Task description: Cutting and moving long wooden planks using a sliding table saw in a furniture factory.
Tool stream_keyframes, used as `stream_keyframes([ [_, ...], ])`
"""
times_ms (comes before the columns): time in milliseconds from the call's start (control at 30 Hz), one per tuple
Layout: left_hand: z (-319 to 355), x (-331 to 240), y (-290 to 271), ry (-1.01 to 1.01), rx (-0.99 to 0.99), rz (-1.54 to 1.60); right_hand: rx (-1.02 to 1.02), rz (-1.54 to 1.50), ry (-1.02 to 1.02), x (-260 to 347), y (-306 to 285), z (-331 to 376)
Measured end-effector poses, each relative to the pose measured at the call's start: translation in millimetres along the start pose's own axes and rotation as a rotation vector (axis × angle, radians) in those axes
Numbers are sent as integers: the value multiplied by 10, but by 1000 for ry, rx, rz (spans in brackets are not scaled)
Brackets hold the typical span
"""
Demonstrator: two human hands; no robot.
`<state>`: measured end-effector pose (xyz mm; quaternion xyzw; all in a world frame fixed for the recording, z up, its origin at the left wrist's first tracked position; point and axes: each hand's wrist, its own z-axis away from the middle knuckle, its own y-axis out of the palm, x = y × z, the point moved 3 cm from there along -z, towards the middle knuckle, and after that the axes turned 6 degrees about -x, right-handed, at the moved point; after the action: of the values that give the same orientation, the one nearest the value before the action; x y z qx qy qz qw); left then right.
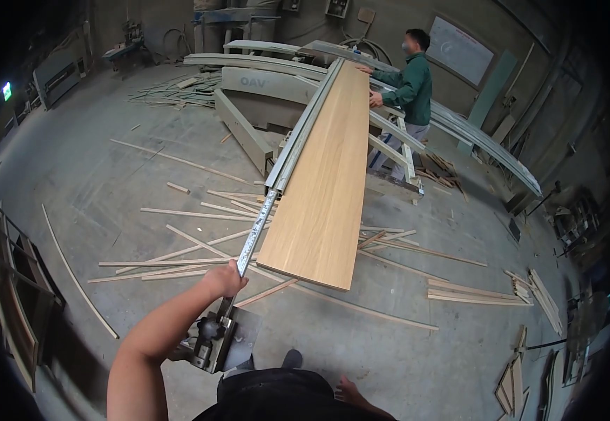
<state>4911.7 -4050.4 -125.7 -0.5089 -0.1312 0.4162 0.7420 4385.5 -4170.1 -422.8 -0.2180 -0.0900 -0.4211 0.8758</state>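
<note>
My left hand is closed around the near end of a long grey metal rail that runs away from me along the left edge of a long light wooden board. The board lies on the saw's sliding table, its near end overhanging the floor. My right hand hangs low beside my hip with fingers spread, holding nothing. At the far end, a person in a green sweater has both hands on the board.
Thin wood offcut strips litter the concrete floor around the machine, with more stacked at the right. A grey metal clamp block sits at the rail's near end. Wooden frames lean at the left.
</note>
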Motion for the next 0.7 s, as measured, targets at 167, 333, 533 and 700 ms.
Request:
stream_keyframes([
  [167,60,20,-19,-8,14,-16,100,-63,-202,830,34,-22],
  [333,68,-11,-43,-32,42,-10,77,23,-447,1532,192,204],
  [533,63,83,-31,-47,15,-15,168,-108,-357,1538,418,489],
  [700,41,67,-34,-39,23,-7,283,-119,-329,1537,622,601],
])
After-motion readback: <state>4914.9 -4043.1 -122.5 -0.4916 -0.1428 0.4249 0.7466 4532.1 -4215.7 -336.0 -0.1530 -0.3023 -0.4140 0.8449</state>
